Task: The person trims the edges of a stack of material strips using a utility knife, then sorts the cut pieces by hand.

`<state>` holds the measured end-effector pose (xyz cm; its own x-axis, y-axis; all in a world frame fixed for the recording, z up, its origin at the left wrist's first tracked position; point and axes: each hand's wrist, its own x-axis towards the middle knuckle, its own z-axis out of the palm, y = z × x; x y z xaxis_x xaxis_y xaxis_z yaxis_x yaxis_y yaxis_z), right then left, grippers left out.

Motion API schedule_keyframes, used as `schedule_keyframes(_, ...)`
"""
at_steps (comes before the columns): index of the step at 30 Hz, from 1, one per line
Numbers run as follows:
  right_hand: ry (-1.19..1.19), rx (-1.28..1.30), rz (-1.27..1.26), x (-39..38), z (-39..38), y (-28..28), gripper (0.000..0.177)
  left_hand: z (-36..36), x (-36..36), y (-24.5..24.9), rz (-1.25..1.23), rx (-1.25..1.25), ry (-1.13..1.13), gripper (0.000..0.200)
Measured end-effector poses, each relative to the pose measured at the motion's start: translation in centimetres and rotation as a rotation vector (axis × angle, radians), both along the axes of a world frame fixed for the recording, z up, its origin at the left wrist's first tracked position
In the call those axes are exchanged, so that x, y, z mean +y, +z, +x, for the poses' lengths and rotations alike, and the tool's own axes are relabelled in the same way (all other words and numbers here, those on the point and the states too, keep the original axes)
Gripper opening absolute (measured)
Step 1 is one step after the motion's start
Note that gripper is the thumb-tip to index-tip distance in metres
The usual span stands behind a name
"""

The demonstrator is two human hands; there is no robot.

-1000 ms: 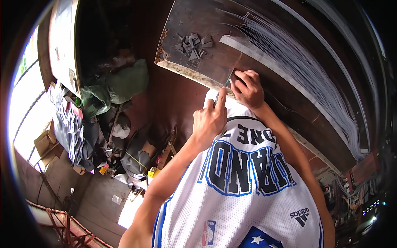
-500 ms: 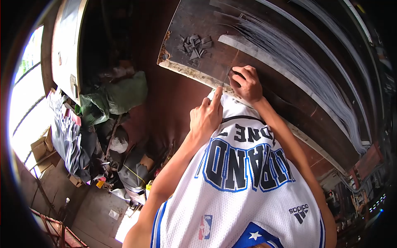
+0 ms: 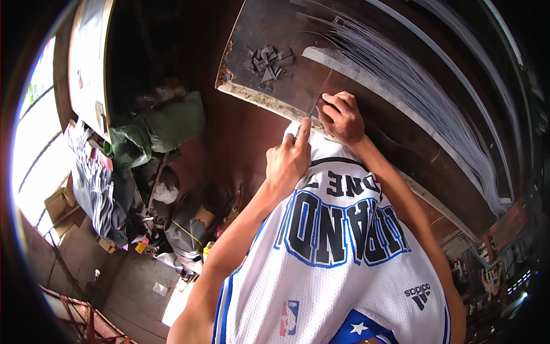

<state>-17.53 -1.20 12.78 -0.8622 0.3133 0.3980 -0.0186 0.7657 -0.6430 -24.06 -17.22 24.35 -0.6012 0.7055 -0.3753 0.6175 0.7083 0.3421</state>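
Observation:
My left hand (image 3: 288, 160) is closed around a slim knife (image 3: 314, 107), its index finger stretched along the tool. The narrow blade points up over the table's front edge, and most of the handle is hidden in my palm. Just to the right, my right hand (image 3: 344, 119) rests on the dark tabletop (image 3: 303, 74) with fingers curled in a pinch by the blade tip. What those fingers hold is too small and dark to make out. A heap of small cut grey pieces (image 3: 268, 64) lies to the left of my hands.
Long thin grey strips (image 3: 401, 74) lie in a curved bundle across the table, beside a pale flat strip (image 3: 366, 80). The table's front edge (image 3: 258, 97) is worn. On the left are a green bag (image 3: 172, 126), stacked grey sheets (image 3: 94, 192) and piled scraps.
My left hand has shifted slightly down from the right hand, and more of the blade shows between them. My right hand stays almost in place.

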Motion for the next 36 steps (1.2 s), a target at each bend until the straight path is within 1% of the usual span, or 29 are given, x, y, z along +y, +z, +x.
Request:
schedule_keyframes(2, -0.019, -0.011, 0.011, -0.2, 0.1, 0.0, 0.01, 0.2, -0.2, -0.1, -0.016, 0.013, 0.022, 0.054)
schedule_keyframes(5, -0.012, 0.001, 0.035, -0.3, -0.2, 0.0, 0.011, 0.4, -0.8, -0.8, 0.066, 0.03, 0.065, 0.053)
schedule_keyframes(7, -0.016, -0.009, 0.041, -0.5, 0.1, -0.2, 0.011, 0.1, -1.2, -1.0, 0.078, 0.022, 0.07, 0.053)
schedule_keyframes(10, -0.027, 0.004, 0.051, -0.3, -0.4, -0.2, 0.011, -0.1, -0.8, -0.2, 0.068, 0.01, 0.08, 0.051)
schedule_keyframes(18, -0.03, 0.007, 0.054, -0.3, 0.0, -0.4, 0.015, -0.2, -1.0, 0.9, 0.007, -0.026, 0.048, 0.048)
schedule_keyframes(22, -0.042, 0.009, 0.036, -0.6, 0.2, -0.5, 0.016, -0.3, -0.7, 0.5, -0.019, -0.047, 0.023, 0.048)
schedule_keyframes(25, -0.029, -0.014, 0.073, -0.6, 0.1, -0.1, 0.015, 0.6, -0.1, 0.1, -0.001, -0.051, -0.02, 0.051)
schedule_keyframes(26, -0.021, -0.009, 0.076, -0.8, 0.1, -0.2, 0.015, 0.7, 0.1, 0.3, -0.023, -0.073, 0.003, 0.052)
schedule_keyframes(29, -0.033, 0.002, 0.067, -0.8, 0.0, -0.5, 0.012, -0.1, -1.3, -1.0, 0.094, -0.067, 0.082, 0.05)
schedule_keyframes(30, -0.024, 0.009, 0.077, -0.7, -0.1, -0.7, 0.012, -0.8, -1.7, -1.3, 0.138, -0.076, 0.096, 0.047)
schedule_keyframes(32, -0.036, 0.017, 0.08, -0.7, -0.2, -0.6, 0.013, -2.3, -1.9, -0.8, 0.142, -0.134, 0.139, 0.043)
schedule_keyframes(33, -0.034, 0.024, 0.09, -0.8, -0.3, -0.6, 0.013, -3.0, -2.1, -0.7, 0.165, -0.138, 0.135, 0.04)
schedule_keyframes(36, -0.051, 0.024, 0.11, -0.7, -0.4, -0.8, 0.012, -3.8, -2.5, -1.2, 0.237, -0.111, 0.079, 0.04)
